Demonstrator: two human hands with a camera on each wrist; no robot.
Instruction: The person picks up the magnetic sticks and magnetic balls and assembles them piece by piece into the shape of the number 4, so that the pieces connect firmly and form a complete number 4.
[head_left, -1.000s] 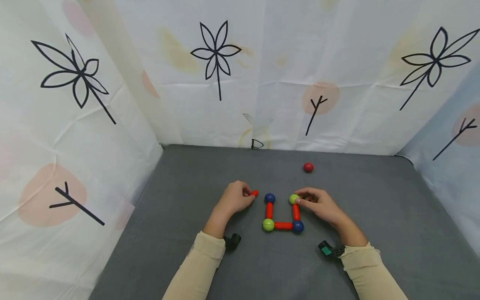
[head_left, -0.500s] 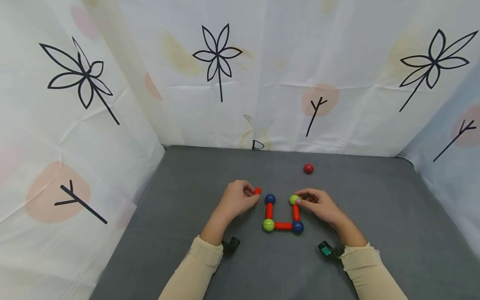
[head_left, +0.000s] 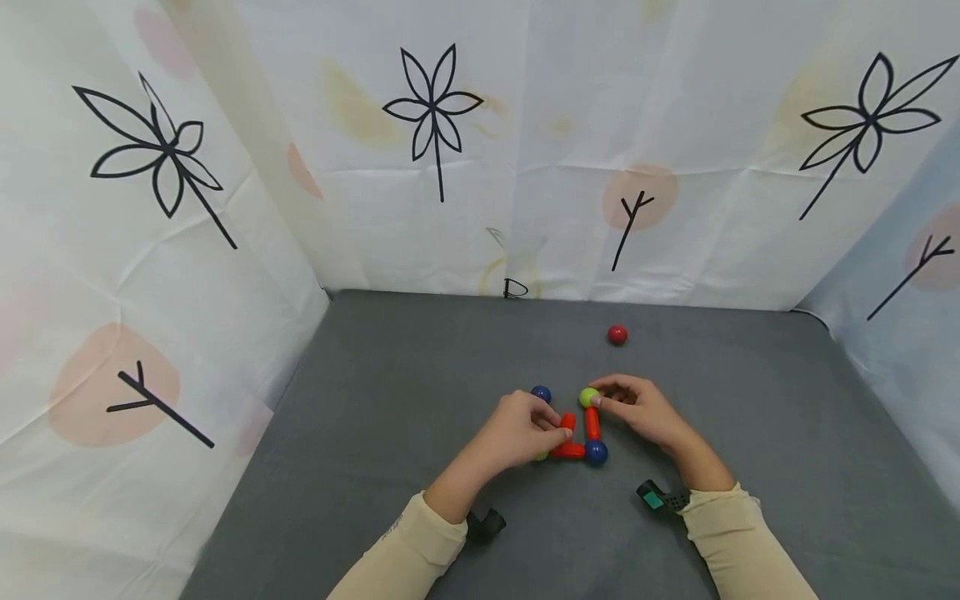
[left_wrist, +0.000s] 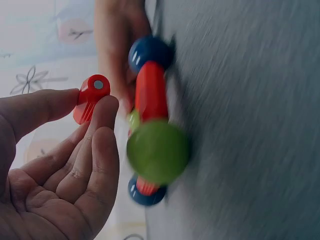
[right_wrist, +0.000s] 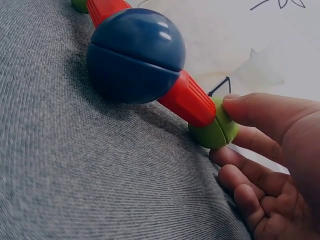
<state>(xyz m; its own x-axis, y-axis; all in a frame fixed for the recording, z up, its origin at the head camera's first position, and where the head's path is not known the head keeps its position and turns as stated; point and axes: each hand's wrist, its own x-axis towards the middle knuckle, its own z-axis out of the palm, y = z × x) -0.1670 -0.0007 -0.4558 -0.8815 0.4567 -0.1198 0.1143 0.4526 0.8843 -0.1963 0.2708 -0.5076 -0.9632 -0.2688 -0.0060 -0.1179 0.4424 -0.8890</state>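
My left hand [head_left: 517,429] pinches a short red magnetic rod [left_wrist: 92,97] between thumb and fingertips; a round silvery magnet shows in its end. In the head view this hand is over the left part of a U-shaped frame of balls and red rods. Thumb and fingers of my right hand [head_left: 641,408] grip the green ball [right_wrist: 212,132] at the frame's far right end. A red rod [head_left: 592,423] joins that ball to a blue ball [head_left: 596,453]. Another blue ball [head_left: 541,392] shows beyond my left hand, which mostly covers the near-left green ball [left_wrist: 159,152].
A single red ball [head_left: 617,334] lies farther back on the grey tabletop [head_left: 420,342]. Pale patterned cloth [head_left: 570,233] hangs behind the table and along its sides. Both wrists carry small black cameras.
My left hand has moved right and nearer with the red rod, from beside the far-left blue ball to over the frame. My right hand has stayed on the green ball.
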